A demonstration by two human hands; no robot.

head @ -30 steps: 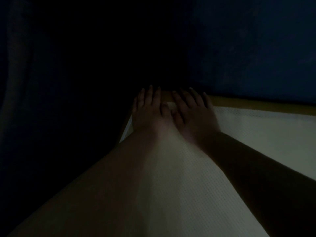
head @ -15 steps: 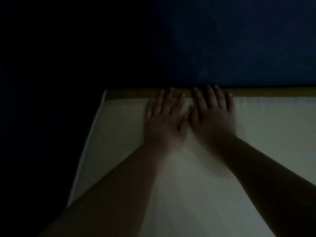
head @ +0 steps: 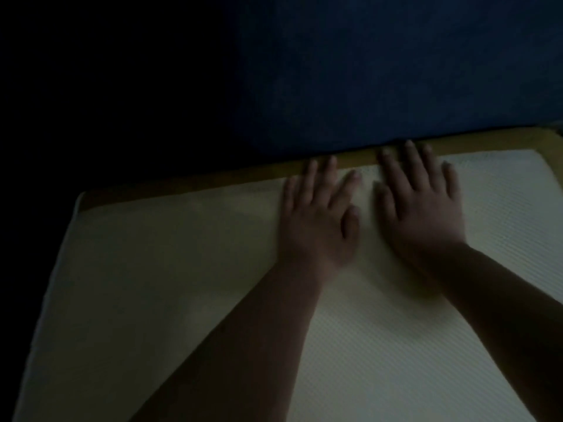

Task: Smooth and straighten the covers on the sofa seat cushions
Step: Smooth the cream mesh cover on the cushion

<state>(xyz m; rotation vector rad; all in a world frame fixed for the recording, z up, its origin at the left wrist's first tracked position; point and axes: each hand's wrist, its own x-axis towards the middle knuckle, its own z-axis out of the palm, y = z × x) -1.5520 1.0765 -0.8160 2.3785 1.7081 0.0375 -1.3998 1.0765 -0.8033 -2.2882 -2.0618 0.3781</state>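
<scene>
Here: cover point(head: 152, 269), pale ribbed fabric, spread flat beneath both palms. Left hand point(head: 316, 220) and right hand point(head: 423, 214) lie palm-down on the cover, side by side, slightly apart. The fingers point(head: 411, 161) are straight, spread and gripping nothing, tips at the cover's far edge. Beyond the cover: tan strip point(head: 213, 181), then dark blue backrest point(head: 365, 86).

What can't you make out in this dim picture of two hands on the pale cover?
All in the head view:
- Upper left corner: lost in darkness.
- Fabric under the left hand and right hand: hidden by the flat palms.
- The cover's near and right parts: cut off by the frame edges, partly hidden by forearms.
- Wrinkles on its shaded left side: too dim, blurred.
- The tan strip behind it: material unclear in the gloom.
</scene>
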